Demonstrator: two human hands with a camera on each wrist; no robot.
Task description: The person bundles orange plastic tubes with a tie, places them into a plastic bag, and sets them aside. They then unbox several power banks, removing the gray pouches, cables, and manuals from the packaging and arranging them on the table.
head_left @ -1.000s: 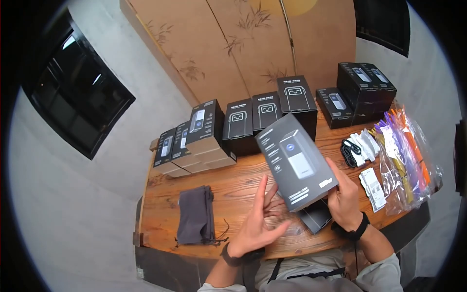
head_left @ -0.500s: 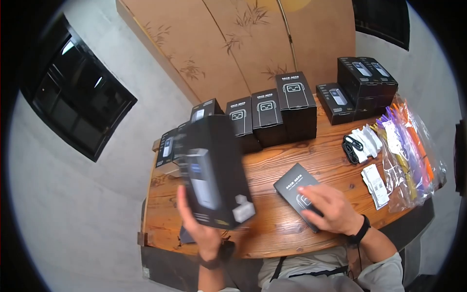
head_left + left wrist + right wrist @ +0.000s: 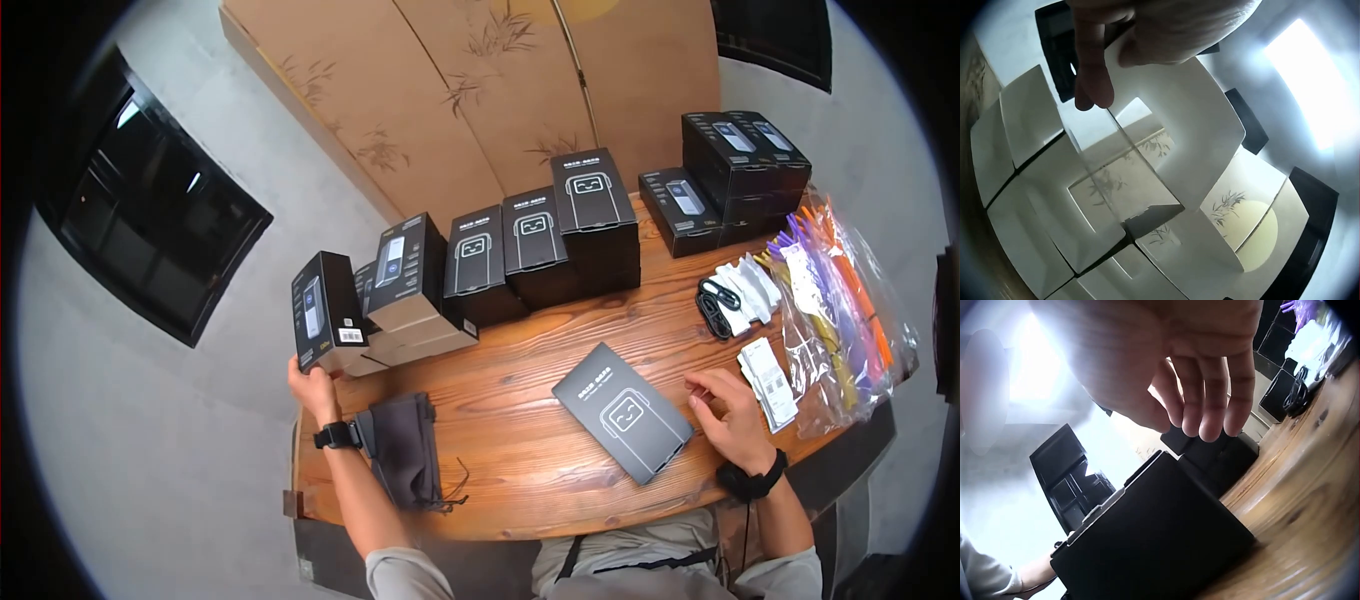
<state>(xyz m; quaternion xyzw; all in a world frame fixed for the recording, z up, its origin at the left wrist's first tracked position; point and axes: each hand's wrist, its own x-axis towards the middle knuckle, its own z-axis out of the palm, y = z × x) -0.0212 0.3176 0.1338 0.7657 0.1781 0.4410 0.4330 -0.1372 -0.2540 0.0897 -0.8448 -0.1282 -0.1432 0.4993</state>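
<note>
At the left end of the table, the left hand (image 3: 316,388) grips the lower end of a black box (image 3: 322,312), which stands over the left stack. In the left wrist view the fingers of the left hand (image 3: 1094,69) lie against a pale box face (image 3: 1179,119). A dark box with a line-drawn face (image 3: 622,412) lies on the table before the person. Just right of it hovers the right hand (image 3: 735,415), fingers loosely bent, holding nothing. The right wrist view shows the right hand (image 3: 1191,375) above and beyond the side of the dark box (image 3: 1154,531).
Stacked boxes (image 3: 540,235) line the table's back, with another stack (image 3: 745,170) at back right. A grey cloth pouch (image 3: 403,450) lies front left. Coiled black cable (image 3: 716,308), white packets (image 3: 768,383) and a plastic bag of colourful strips (image 3: 840,320) are on the right.
The pictured black box has gone from above the table's middle to the left stack in the left hand. The right hand has let go of it and moved right, off the lying box.
</note>
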